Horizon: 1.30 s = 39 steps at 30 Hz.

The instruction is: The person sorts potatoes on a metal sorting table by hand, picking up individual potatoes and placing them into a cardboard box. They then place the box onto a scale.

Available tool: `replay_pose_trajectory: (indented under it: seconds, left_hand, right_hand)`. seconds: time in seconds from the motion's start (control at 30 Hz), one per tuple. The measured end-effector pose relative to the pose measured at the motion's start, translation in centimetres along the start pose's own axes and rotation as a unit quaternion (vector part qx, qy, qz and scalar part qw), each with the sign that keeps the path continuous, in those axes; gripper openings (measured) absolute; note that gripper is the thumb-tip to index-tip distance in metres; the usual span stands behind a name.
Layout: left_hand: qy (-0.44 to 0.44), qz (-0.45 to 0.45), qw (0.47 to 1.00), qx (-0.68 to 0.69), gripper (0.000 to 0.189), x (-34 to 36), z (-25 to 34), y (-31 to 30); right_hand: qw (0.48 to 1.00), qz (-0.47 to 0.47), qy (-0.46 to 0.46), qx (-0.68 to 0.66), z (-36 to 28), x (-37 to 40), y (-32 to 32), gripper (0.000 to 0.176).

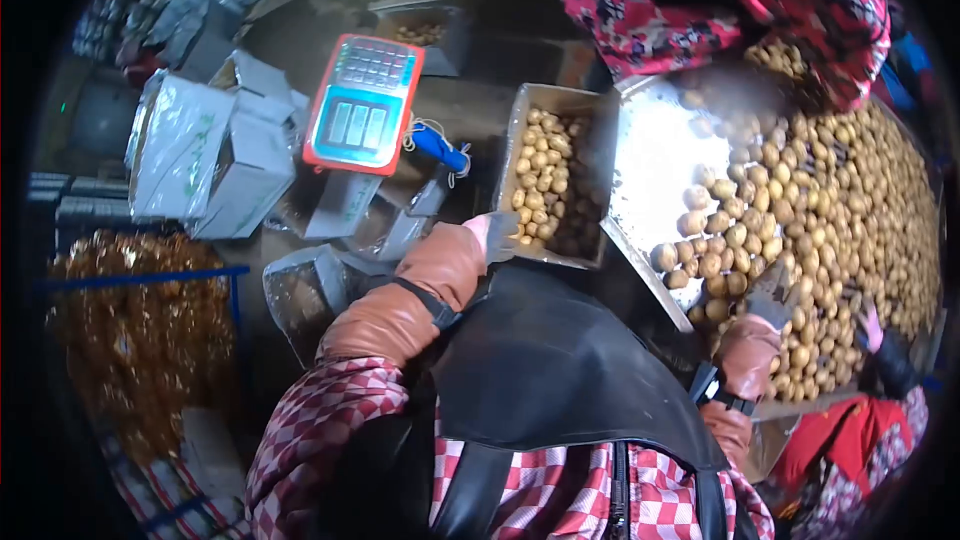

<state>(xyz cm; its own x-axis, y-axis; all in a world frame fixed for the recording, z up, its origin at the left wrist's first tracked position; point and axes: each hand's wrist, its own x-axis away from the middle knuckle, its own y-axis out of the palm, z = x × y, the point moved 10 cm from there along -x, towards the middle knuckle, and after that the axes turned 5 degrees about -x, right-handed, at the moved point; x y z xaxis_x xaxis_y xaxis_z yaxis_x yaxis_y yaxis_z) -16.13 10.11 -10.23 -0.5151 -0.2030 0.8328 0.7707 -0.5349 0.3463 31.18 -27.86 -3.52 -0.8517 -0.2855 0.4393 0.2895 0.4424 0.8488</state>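
Note:
My left hand [497, 235], in a grey glove under a brown sleeve guard, grips the near edge of a cardboard box [520, 115] half filled with small potatoes [545, 175]. My right hand [768, 300], also gloved, rests among the potatoes [830, 200] heaped on a metal sorting tray [650, 155]. Whether it holds a potato I cannot tell. I wear a black apron over a red checked shirt.
An orange electronic scale [363, 103] stands left of the box, with white sacks [195, 150] and flattened boxes beyond. A person in red floral clothing [720, 10] works at the tray's far side, another at its right edge [880, 350]. Netted produce [140, 330] lies at left.

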Motion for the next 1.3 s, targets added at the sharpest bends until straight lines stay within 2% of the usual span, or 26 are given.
replay_pose_trajectory:
  seconds: [0.07, 0.13, 0.2, 0.23, 0.27, 0.33, 0.4, 0.43, 0.47, 0.5, 0.53, 0.57, 0.6, 0.67, 0.8, 0.87, 0.9, 0.93, 0.97, 1.0, 1.03, 1.13, 1.2, 1.23, 1.27, 1.3]
  left_hand:
    - [-0.002, 0.059, 0.998, 0.029, 0.048, 3.0, 1.4, 3.3]
    - [0.002, 0.052, 0.998, 0.032, 0.048, 2.2, 0.4, 2.6]
    - [-0.001, 0.05, 0.998, 0.034, 0.048, 2.0, -1.3, 2.2]
    - [-0.006, 0.069, 0.997, 0.033, 0.046, 2.1, -2.2, 1.9]
    - [-0.012, 0.088, 0.996, 0.031, 0.045, 2.1, -2.9, 1.6]
    - [-0.012, 0.122, 0.992, 0.007, 0.045, 1.9, -3.4, 1.6]
    - [-0.018, 0.151, 0.988, -0.02, 0.046, 1.0, -3.7, 1.0]
    - [-0.006, 0.186, 0.982, 0.018, 0.041, -0.1, -3.5, 0.0]
    - [0.002, 0.217, 0.975, 0.052, 0.036, -1.8, -3.5, -0.7]
    - [0.059, 0.14, 0.987, 0.06, 0.032, -5.3, -2.8, -0.6]
    - [0.121, 0.157, 0.976, -0.087, 0.034, -6.7, -0.5, -0.6]
    - [0.118, 0.207, 0.936, -0.26, 0.04, -8.0, 1.2, -1.6]
    - [0.116, 0.246, 0.863, -0.426, 0.046, -8.3, 4.3, -0.9]
    - [0.118, 0.317, 0.797, -0.501, 0.058, -8.5, 10.0, 0.8]
    - [0.118, 0.387, 0.732, -0.548, 0.07, -15.8, 16.3, 0.5]
    - [0.136, 0.452, 0.755, -0.456, 0.079, -19.8, 16.2, -0.2]
    - [0.039, 0.473, 0.766, -0.434, 0.086, -22.4, 13.7, 0.6]
    - [0.006, 0.429, 0.744, -0.512, 0.084, -18.2, 15.2, 6.3]
    - [0.072, 0.35, 0.88, -0.313, 0.076, -27.6, 9.2, 4.9]
    - [0.142, 0.355, 0.753, -0.536, 0.073, -27.2, 9.9, 8.2]
    - [0.136, 0.35, 0.753, -0.54, 0.073, -24.8, 9.5, 8.5]
    - [0.176, 0.133, 0.846, -0.485, 0.067, -17.2, 10.5, 13.3]
    - [0.412, 0.25, 0.62, -0.62, 0.066, -14.5, 11.8, 11.1]
    - [0.255, 0.328, 0.607, -0.677, 0.064, -14.2, 12.3, 8.4]
    - [0.209, 0.399, 0.635, -0.627, 0.069, -14.4, 11.0, 5.1]
    - [0.208, 0.399, 0.634, -0.629, 0.069, -13.9, 11.2, 5.5]
  right_hand:
    - [0.987, -0.048, -0.006, 0.156, 4.1, 0.5, 1.9, 0.048]
    - [0.97, -0.076, 0.112, 0.202, 8.5, 2.1, 2.8, 0.045]
    - [0.87, -0.148, 0.054, 0.467, 11.2, 4.8, 5.7, 0.043]
    - [0.868, -0.121, 0.074, 0.477, 12.3, 5.5, 6.0, 0.04]
    - [0.814, -0.176, 0.004, 0.554, 13.4, 6.7, 7.6, 0.041]
    - [0.767, -0.242, -0.047, 0.592, 15.5, 7.2, 5.7, 0.042]
    - [0.525, -0.356, -0.188, 0.75, 17.3, 9.3, 6.2, 0.046]
    - [0.408, -0.421, -0.249, 0.771, 18.4, 11.9, 9.0, 0.051]
    - [0.356, -0.411, -0.236, 0.805, 18.9, 12.5, 8.4, 0.055]
    - [0.325, -0.416, -0.238, 0.815, 19.2, 13.1, 8.3, 0.055]
    - [0.294, -0.422, -0.24, 0.823, 19.8, 13.4, 8.3, 0.054]
    - [0.286, -0.409, -0.248, 0.83, 19.9, 13.5, 8.7, 0.054]
    - [0.281, -0.396, -0.243, 0.84, 20.0, 13.2, 8.7, 0.054]
    - [0.273, -0.395, -0.245, 0.842, 20.4, 13.2, 8.9, 0.052]
    - [0.273, -0.386, -0.239, 0.848, 20.8, 12.8, 9.3, 0.05]
    - [0.257, -0.368, -0.223, 0.865, 21.1, 12.4, 9.3, 0.049]
    - [0.261, -0.363, -0.222, 0.866, 21.2, 12.4, 9.5, 0.048]
    - [0.266, -0.359, -0.223, 0.866, 21.3, 12.4, 9.8, 0.048]
    - [0.261, -0.357, -0.218, 0.87, 21.4, 12.2, 9.7, 0.048]
    - [0.26, -0.354, -0.211, 0.873, 21.4, 11.9, 9.6, 0.048]
    - [0.27, -0.358, -0.21, 0.868, 21.4, 11.8, 9.7, 0.048]
    - [0.28, -0.354, -0.211, 0.867, 21.4, 11.7, 10.0, 0.046]
    - [0.257, -0.355, -0.211, 0.874, 21.5, 11.8, 9.8, 0.044]
    - [0.257, -0.352, -0.209, 0.875, 21.6, 11.7, 9.7, 0.044]
    - [0.259, -0.353, -0.219, 0.872, 21.6, 11.8, 9.8, 0.043]
    - [0.262, -0.352, -0.219, 0.871, 21.7, 11.7, 9.9, 0.042]
